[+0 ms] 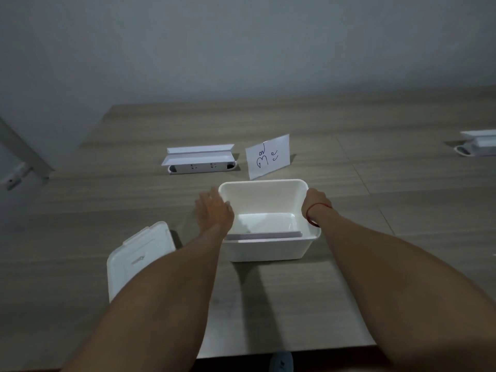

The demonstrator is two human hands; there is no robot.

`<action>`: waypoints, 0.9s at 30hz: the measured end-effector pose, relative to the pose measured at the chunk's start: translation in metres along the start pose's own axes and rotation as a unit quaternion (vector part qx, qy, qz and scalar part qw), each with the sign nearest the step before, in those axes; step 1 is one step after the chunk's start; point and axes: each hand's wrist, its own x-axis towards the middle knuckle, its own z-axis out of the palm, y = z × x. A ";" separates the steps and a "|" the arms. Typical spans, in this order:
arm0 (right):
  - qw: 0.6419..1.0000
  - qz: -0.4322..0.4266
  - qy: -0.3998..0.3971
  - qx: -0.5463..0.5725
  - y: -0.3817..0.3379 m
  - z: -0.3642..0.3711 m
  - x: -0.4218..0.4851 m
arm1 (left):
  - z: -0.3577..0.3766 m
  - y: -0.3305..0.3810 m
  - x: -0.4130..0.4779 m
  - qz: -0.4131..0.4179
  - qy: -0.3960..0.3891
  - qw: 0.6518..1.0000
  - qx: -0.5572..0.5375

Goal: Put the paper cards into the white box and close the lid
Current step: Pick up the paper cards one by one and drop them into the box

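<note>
The white box (268,248) stands open on the wooden table, in the middle of the head view. A flat stack of pale paper cards (264,235) lies inside it against the near wall. My left hand (213,210) is blurred, fingers spread, just beside the box's left rim and holding nothing. My right hand (316,201) rests on the box's right rim and grips it, a red string around the wrist. The white lid (128,261) lies flat on the table to the left, partly under my left forearm.
A folded white paper sign (268,157) with handwriting stands just behind the box. A white power strip with an open cover (200,161) sits at the back left, another (477,146) at the far right edge. The table's near edge runs below my arms.
</note>
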 end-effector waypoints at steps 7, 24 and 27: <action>1.000 -0.009 -0.001 -0.009 -0.028 -0.003 0.031 | 0.005 0.000 0.044 -0.122 -0.091 0.982 -0.109; 0.969 -0.231 0.052 -0.073 -0.142 0.019 0.161 | 0.026 -0.001 0.124 -0.228 -0.068 0.968 -0.075; 0.962 -0.245 0.032 -0.118 -0.145 0.023 0.177 | 0.027 -0.001 0.125 -0.223 -0.062 0.971 -0.060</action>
